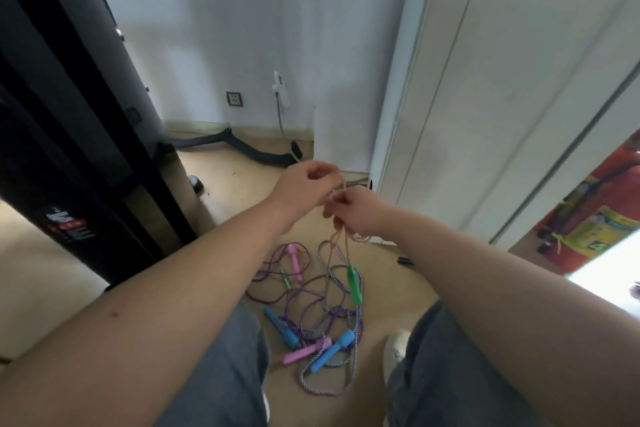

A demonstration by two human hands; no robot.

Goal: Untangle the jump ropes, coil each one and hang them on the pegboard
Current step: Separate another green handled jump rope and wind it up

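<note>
Above the rope pile [311,319]: both hands are raised, close together, working one pale orange rope [341,239].
Left hand [304,189]: fingers curled, pinching a loop of that rope at its top.
Right hand [362,213]: just right of the left and slightly nearer the pile, fingers curled round the same rope; strands hang from it toward the pile.
Pale orange rope: partly lifted, lower end runs down into the pile. Can't tell if it's free of the others, or which handle is its own.
Pile: on the floor [221,191], purple and white-blue cords crossing each other, pink handle [301,354] and blue handle [280,326] mixed in.
Green handle [354,284]: at the pile's right edge, just under the hanging strands.
Done: nothing coiled or hung, as far as visible.
Left: judging by this, pull this one clear, separate the rest, coil each, hang all.
Pegboard: not in view.
Beyond the pile: black hose [249,149] by the wall.
Far right of the pile: fire extinguisher [595,218].
</note>
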